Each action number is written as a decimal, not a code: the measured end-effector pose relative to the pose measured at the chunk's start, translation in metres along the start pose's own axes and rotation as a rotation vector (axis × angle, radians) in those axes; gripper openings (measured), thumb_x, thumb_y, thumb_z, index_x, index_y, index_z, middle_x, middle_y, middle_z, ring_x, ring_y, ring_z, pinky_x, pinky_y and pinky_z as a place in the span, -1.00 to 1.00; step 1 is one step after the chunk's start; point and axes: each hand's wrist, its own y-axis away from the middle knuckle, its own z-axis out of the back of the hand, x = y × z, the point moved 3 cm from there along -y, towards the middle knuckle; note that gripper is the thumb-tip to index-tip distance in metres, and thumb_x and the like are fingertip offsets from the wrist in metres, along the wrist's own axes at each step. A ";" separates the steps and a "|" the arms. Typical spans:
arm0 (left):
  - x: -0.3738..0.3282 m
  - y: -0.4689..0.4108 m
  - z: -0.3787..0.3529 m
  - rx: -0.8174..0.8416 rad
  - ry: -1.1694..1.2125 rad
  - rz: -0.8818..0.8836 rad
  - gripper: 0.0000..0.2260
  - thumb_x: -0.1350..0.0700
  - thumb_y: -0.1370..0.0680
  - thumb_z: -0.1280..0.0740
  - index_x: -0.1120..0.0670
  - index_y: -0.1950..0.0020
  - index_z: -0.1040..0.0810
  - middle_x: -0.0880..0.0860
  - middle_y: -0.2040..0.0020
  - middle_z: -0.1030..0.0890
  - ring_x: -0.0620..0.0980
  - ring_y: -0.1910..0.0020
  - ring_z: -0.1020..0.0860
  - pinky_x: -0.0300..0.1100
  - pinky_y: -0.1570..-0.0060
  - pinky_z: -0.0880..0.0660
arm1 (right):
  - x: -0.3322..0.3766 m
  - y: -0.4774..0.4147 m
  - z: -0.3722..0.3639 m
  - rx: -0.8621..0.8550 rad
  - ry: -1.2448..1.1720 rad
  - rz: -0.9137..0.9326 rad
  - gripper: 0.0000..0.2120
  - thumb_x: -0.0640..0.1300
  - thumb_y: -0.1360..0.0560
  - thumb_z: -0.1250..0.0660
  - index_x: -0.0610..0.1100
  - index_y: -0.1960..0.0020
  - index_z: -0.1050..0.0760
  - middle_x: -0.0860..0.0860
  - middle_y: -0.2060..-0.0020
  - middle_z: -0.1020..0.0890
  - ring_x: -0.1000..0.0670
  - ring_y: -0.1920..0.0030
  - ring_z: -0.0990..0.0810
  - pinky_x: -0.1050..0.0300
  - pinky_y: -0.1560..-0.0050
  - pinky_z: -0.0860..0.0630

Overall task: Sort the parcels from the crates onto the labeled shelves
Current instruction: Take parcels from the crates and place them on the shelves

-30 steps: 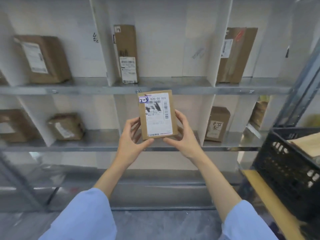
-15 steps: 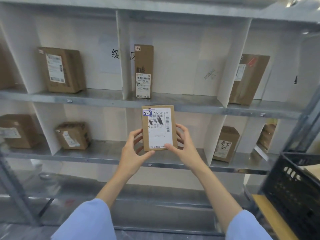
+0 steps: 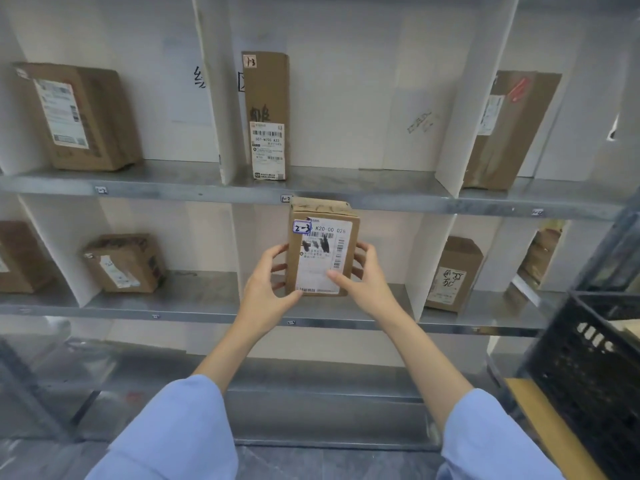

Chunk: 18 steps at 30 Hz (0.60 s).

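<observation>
A small brown cardboard parcel point(image 3: 320, 237) with a white shipping label and a handwritten "2-3" tag stands upright in front of the middle compartment of the second shelf point(image 3: 214, 311). My left hand point(image 3: 266, 282) grips its left edge and bottom corner. My right hand point(image 3: 363, 278) holds the right edge, thumb across the label. The parcel's base is at about shelf level; whether it touches the shelf is hidden by my hands. A black plastic crate point(image 3: 588, 362) sits at the right edge.
The upper shelf point(image 3: 346, 192) holds a tall parcel marked "1-3" point(image 3: 266, 112), a box at left point(image 3: 79, 116) and a leaning one at right point(image 3: 509, 129). The second shelf has boxes at left point(image 3: 124, 261) and right point(image 3: 453, 271). White dividers separate compartments.
Both hands have carried the parcel forward, closer to the middle compartment of the second shelf. The view has moved closer to the rack and tilted upward.
</observation>
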 end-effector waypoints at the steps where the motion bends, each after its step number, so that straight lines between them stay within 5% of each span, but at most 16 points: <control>1: 0.005 -0.001 -0.003 0.004 0.008 0.017 -0.33 0.31 -0.41 -0.50 -0.07 -0.41 -0.32 -0.23 -0.31 -0.46 -0.18 -0.27 -0.47 -0.27 -0.12 -0.53 | -0.007 -0.006 0.000 -0.007 -0.011 -0.006 -0.40 -0.20 -0.50 -0.45 0.04 -0.35 -0.16 0.05 -0.33 -0.44 0.03 -0.32 -0.45 0.32 -0.10 -0.54; 3: 0.019 -0.006 -0.008 0.009 0.003 0.047 -0.34 0.32 -0.42 -0.49 -0.05 -0.41 -0.32 -0.20 -0.32 -0.45 -0.19 -0.28 -0.46 -0.34 -0.08 -0.52 | -0.024 -0.017 -0.002 -0.035 -0.017 -0.019 -0.41 -0.21 -0.49 -0.46 0.05 -0.33 -0.17 0.02 -0.30 -0.49 -0.02 -0.32 -0.49 0.10 -0.26 -0.52; 8: 0.060 -0.026 -0.008 0.027 -0.047 0.124 -0.35 0.31 -0.44 -0.48 -0.18 -0.37 -0.32 -0.16 -0.33 -0.45 -0.29 -0.28 -0.43 -0.37 -0.08 -0.48 | -0.067 -0.051 -0.021 -0.066 -0.005 -0.052 -0.32 -0.23 -0.48 -0.46 0.00 -0.47 -0.18 0.06 -0.27 -0.52 0.02 -0.29 -0.50 0.00 -0.31 -0.49; 18: 0.167 -0.049 -0.001 -0.078 -0.143 0.355 -0.46 0.24 -0.51 -0.43 -0.04 -0.44 -0.37 -0.11 -0.41 -0.43 -0.15 -0.33 -0.42 -0.16 -0.24 -0.43 | -0.176 -0.132 -0.081 -0.155 -0.019 -0.083 -0.30 -0.31 -0.45 -0.47 -0.05 -0.47 -0.23 0.02 -0.28 -0.53 0.05 -0.25 -0.51 0.03 -0.34 -0.44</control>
